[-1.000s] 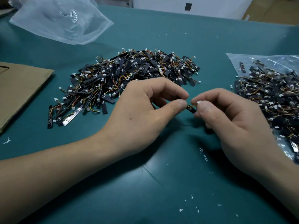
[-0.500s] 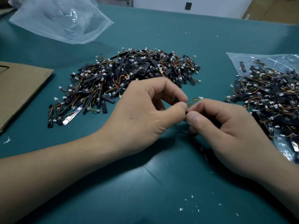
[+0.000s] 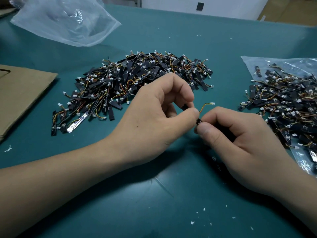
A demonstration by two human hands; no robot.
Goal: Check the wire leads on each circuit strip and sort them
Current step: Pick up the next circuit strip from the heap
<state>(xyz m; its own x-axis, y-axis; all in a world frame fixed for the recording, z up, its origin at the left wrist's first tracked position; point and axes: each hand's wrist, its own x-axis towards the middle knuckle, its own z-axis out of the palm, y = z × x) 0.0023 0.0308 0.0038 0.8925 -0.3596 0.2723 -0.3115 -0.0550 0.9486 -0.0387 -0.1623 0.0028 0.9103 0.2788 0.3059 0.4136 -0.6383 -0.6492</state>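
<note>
A teal table carries a loose heap of circuit strips at its middle; a crumpled clear bag lies far left; flat cardboard lies at the left edge. On the right, a second bag lies under more strips; white flecks dot the near side.

head camera looks forward and down; close above the table
</note>
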